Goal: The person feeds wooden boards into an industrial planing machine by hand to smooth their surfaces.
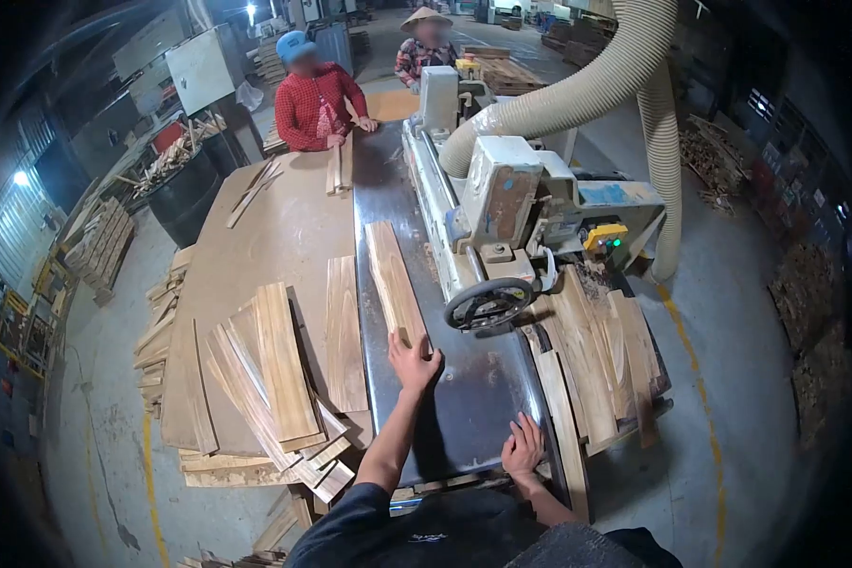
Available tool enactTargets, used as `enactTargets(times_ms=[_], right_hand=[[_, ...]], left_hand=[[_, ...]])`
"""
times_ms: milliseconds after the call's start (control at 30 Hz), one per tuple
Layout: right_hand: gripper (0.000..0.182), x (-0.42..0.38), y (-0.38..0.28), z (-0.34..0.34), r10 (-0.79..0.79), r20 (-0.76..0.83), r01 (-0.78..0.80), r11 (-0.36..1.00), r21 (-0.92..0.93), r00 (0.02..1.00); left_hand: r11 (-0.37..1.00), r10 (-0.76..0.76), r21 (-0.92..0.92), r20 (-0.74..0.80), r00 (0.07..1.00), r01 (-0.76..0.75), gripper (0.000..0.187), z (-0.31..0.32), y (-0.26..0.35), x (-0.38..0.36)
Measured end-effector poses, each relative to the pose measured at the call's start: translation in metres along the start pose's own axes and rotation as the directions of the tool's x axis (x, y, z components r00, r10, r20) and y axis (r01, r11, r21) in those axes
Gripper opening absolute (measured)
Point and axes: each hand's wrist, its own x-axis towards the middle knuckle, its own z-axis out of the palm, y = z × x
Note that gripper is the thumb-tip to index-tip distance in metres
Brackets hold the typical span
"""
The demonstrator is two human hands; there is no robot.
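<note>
My left hand (412,365) grips the near end of a long wooden board (395,284), its fingers over the end and the thumb out to the right. The board lies lengthwise on the dark metal machine table (464,388), beside the saw-like machine (502,204). My right hand (523,447) rests open on the table's near right part, fingers spread, holding nothing. Just right of that hand, a narrow wooden strip (560,417) lies along the table's edge. The machine's blade or cutter is hidden under its housing.
Several loose boards (284,364) lie on the brown side table (256,237) at left. More boards (592,350) are stacked at right, below a black handwheel (489,303). A ribbed hose (577,95) arches overhead. A person in red (317,104) touches strips at the far end; another person (426,57) stands behind.
</note>
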Motion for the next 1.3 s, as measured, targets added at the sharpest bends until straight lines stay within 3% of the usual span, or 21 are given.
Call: enactTargets(times_ms=[200, 300, 600, 900, 1233, 1300], right_hand=[[0.029, 0.004, 0.003, 0.001, -0.011, 0.015, 0.011, 1.0, 0.019, 1.0], [0.028, 0.0, 0.002, 0.003, 0.014, -0.006, -0.013, 1.0, 0.007, 1.0], [0.029, 0.001, 0.003, 0.007, -0.008, 0.02, 0.008, 1.0, -0.004, 1.0], [0.032, 0.0, 0.005, 0.007, -0.009, 0.063, 0.01, 1.0, -0.025, 0.998], [0.032, 0.0, 0.004, 0.004, 0.004, 0.037, -0.002, 0.999, -0.037, 0.999], [0.031, 0.0, 0.004, 0.006, 0.006, 0.025, -0.005, 1.0, -0.031, 1.0]], left_hand=[[1.0, -0.027, -0.008, 0.048, 0.998, 0.028, 0.041, 0.004, -0.006, -0.002], [1.0, 0.01, -0.004, -0.012, 1.0, -0.01, 0.039, 0.005, -0.009, -0.003], [0.995, 0.079, 0.063, 0.026, 0.997, -0.081, 0.033, 0.004, -0.002, 0.0], [0.998, -0.003, 0.057, -0.048, 0.999, 0.006, 0.045, 0.008, 0.001, -0.003], [0.988, 0.053, 0.142, 0.06, 0.997, -0.061, 0.044, 0.012, -0.004, -0.008], [0.984, 0.095, 0.151, 0.023, 0.995, -0.097, 0.044, 0.013, -0.005, -0.006]])
